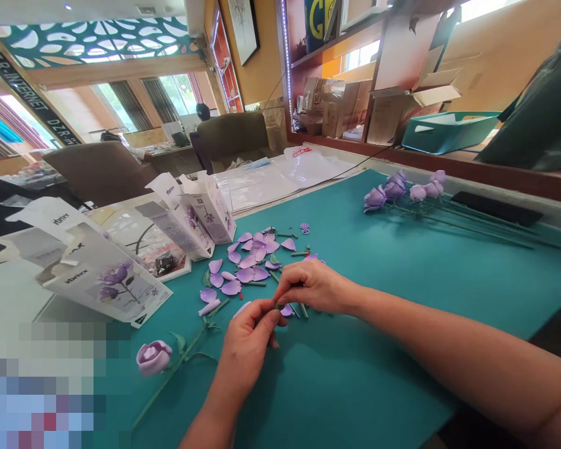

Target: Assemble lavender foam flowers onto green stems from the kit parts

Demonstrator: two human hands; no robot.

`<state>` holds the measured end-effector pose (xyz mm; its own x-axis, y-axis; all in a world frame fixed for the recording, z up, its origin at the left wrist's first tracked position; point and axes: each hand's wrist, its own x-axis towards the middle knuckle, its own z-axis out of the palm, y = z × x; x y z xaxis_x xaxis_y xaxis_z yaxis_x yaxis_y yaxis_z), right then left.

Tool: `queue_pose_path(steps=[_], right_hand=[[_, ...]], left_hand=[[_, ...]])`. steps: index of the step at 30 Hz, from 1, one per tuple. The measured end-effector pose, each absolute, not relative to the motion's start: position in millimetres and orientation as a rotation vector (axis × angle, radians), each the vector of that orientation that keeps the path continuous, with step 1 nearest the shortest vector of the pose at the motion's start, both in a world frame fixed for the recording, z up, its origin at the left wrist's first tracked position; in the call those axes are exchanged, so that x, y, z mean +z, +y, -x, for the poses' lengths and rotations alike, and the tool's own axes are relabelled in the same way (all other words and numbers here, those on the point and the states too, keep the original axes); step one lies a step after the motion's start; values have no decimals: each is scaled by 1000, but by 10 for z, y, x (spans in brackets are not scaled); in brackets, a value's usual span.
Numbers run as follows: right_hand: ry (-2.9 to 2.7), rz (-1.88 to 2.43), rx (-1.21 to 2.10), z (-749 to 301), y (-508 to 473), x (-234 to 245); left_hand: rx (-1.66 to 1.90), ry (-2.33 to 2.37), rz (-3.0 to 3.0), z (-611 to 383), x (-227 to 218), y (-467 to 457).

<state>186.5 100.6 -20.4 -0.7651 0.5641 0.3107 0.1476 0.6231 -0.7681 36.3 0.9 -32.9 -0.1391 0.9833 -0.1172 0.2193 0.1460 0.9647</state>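
My left hand [249, 343] and my right hand [318, 288] meet fingertip to fingertip above the green mat [346, 380]. Both are closed in a pinch on something small, mostly hidden by the fingers, so I cannot make out what it is. Just beyond them lie loose purple flower petals [245, 274] with several short green stem pieces [254, 284] and small leaves among them. Small purple ring-shaped parts [305, 229] sit behind the petals. Left of my left hand lies an assembled purple flower [154, 357] on a long green stem.
Opened white boxes [116, 280] with flower pictures stand at the left, more [210, 209] behind them. Several long-stemmed purple flowers [395, 187] lie at the far right beside a flat black object [495, 208]. A teal basket [449, 132] and cardboard boxes [346, 109] are on the shelf.
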Motion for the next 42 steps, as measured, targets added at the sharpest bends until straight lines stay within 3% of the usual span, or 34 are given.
queue_pose_path(steps=[14,21,29,36,42], right_hand=[[-2265,679,1187,-1880,1023,-173],[-2704,1028,780,-2172,1272,-47],[-3168,832,493,-2228,1287,-148],[-3215,831,399,-2148,1244,-184],[-3064,813,516,-2176,1261,-166]], left_hand=[[1095,1499,-1107,-305,-317,28],[1143,1533,-1021,-256,-299,31],[1123,1508,-1012,-273,-323,35],[1130,1491,-1013,-273,-324,27],[1131,1488,-1011,-288,-331,31]])
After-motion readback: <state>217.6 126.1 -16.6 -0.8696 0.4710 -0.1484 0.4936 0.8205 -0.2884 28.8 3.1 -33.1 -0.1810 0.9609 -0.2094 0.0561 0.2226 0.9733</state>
